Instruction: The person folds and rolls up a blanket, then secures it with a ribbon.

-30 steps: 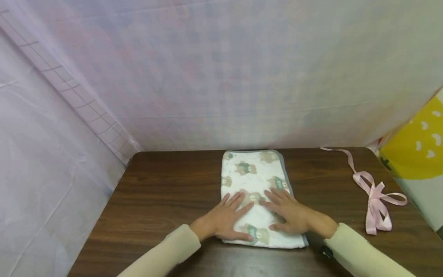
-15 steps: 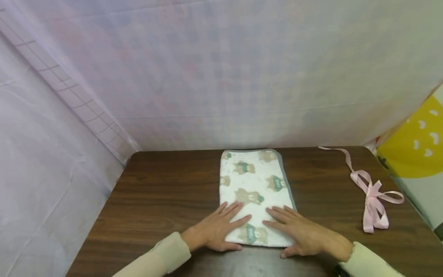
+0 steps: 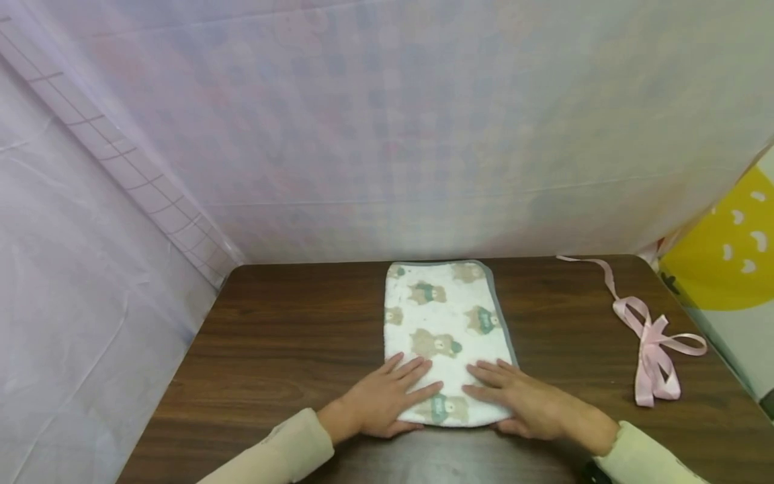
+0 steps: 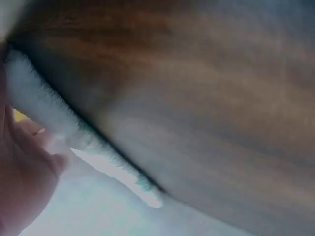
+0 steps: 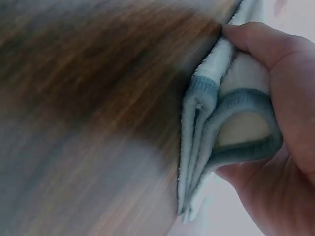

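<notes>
White plush printed with tan-and-green bears faced upward on the folded cloth (image 3: 444, 333), which lay flat about midway across the brown table (image 3: 290, 336). Its near edge ran between my palms, with a strip of wood in front of it. My left hand (image 3: 387, 400) rested at the near left corner, fingers spread over the top and thumb by the edge; whether it pinched the plush, I could not tell. My right hand (image 3: 529, 403) gripped the near right corner, thumb at the edge, the top layer bulging in a grey-bound loop towards my palm. Wood stretched wide to my left; to my right, a narrower run separated the cloth from a looped pink ribbon (image 3: 656, 353), whose tail reached the back edge. The cloth's far end lay close to a hanging pale sheet (image 3: 423, 134), which walled off the back. A dark object (image 3: 595, 472) by my right sleeve (image 3: 641, 460) was mostly cut off, my hands covered both near corners, and the left wrist view was blurred.
</notes>
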A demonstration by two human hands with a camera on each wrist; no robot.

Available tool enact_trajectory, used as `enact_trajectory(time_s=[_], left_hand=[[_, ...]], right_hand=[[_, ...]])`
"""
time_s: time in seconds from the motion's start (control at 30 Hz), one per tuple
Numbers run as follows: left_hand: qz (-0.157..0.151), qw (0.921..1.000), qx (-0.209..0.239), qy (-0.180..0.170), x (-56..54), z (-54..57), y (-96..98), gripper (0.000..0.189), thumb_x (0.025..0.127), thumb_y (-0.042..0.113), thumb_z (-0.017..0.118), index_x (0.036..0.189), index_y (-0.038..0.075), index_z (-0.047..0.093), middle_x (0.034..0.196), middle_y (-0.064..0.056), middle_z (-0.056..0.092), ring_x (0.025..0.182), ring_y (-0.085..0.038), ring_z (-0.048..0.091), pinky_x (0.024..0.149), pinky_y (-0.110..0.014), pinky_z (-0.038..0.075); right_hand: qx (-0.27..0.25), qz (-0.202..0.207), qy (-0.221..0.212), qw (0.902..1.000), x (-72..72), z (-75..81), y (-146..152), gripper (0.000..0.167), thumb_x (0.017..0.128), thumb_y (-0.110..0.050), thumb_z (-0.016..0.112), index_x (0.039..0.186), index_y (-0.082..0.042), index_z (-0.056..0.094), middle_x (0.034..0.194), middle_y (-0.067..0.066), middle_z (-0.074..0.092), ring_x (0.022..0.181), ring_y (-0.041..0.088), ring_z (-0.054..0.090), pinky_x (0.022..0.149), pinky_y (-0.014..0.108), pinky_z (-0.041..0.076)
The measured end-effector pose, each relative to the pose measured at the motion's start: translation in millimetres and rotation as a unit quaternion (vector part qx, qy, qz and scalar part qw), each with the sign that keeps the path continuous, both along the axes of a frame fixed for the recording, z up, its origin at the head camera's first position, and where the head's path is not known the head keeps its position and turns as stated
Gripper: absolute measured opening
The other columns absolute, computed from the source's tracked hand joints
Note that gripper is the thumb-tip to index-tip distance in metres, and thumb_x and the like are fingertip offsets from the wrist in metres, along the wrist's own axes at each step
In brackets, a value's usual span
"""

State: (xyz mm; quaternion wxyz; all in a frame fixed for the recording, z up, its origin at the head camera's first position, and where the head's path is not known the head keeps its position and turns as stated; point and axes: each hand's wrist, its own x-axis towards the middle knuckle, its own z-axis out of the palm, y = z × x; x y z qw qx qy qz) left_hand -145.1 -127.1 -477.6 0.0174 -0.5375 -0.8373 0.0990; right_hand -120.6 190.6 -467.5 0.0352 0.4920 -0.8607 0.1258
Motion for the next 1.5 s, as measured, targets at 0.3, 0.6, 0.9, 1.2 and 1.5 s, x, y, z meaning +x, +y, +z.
enact_trajectory(time_s=[0.3, 0.6, 0.9, 1.2, 1.5], left_hand=[[0.007, 0.9977, -0.055, 0.038, 15.8, 11.5, 17.8, 0.098, 0.082, 0.049, 0.073, 0.159, 0.019, 0.02, 0.162, -0.004, 0.028, 0.147, -0.019, 0.03, 0.12, -0.041, 0.024], [0.063, 0.9928, -0.016, 0.101, 25.2, 5.8, 33.7, 0.096, 0.082, 0.048, 0.072, 0.159, 0.022, 0.019, 0.152, -0.008, 0.043, 0.135, -0.022, 0.047, 0.113, -0.045, 0.034], [0.11, 0.9938, 0.004, 0.015, 18.7, 16.1, 35.2, 0.082, 0.094, 0.035, 0.058, 0.16, 0.017, 0.015, 0.154, -0.01, 0.041, 0.137, -0.023, 0.045, 0.112, -0.043, 0.038], [0.114, 0.9928, -0.022, -0.029, 19.2, 15.6, 27.5, 0.092, 0.086, 0.035, 0.071, 0.159, 0.018, 0.018, 0.158, -0.01, 0.035, 0.143, -0.023, 0.036, 0.116, -0.041, 0.032], [0.114, 0.9918, -0.037, -0.045, 20.7, 13.9, 19.0, 0.083, 0.092, 0.032, 0.059, 0.16, 0.015, 0.014, 0.163, -0.011, 0.024, 0.149, -0.023, 0.026, 0.119, -0.04, 0.026]], right_hand=[[0.064, -0.019, 0.009, 0.9977, 6.5, 5.9, -7.0, 0.094, 0.06, -0.015, 0.086, 0.145, -0.003, 0.047, 0.144, 0.025, 0.049, 0.129, 0.046, 0.048, 0.098, 0.066, 0.04], [0.069, -0.034, 0.058, 0.9954, 9.4, 0.4, -11.9, 0.083, 0.065, -0.014, 0.082, 0.139, 0.004, 0.05, 0.141, 0.024, 0.053, 0.126, 0.043, 0.052, 0.094, 0.062, 0.046], [0.069, -0.061, 0.086, 0.9921, 11.5, -2.6, -15.4, 0.087, 0.06, -0.002, 0.082, 0.141, 0.001, 0.05, 0.138, 0.021, 0.057, 0.124, 0.039, 0.056, 0.097, 0.059, 0.046], [0.058, -0.072, 0.055, 0.9942, 15.5, -6.2, -14.2, 0.094, 0.058, 0.007, 0.068, 0.147, -0.003, 0.043, 0.145, 0.022, 0.049, 0.129, 0.042, 0.05, 0.109, 0.054, 0.037], [0.046, -0.055, 0.085, 0.9938, 16.5, -10.5, -9.9, 0.094, 0.057, 0.004, 0.071, 0.147, -0.002, 0.043, 0.146, 0.025, 0.047, 0.128, 0.043, 0.05, 0.119, 0.029, -0.012]])
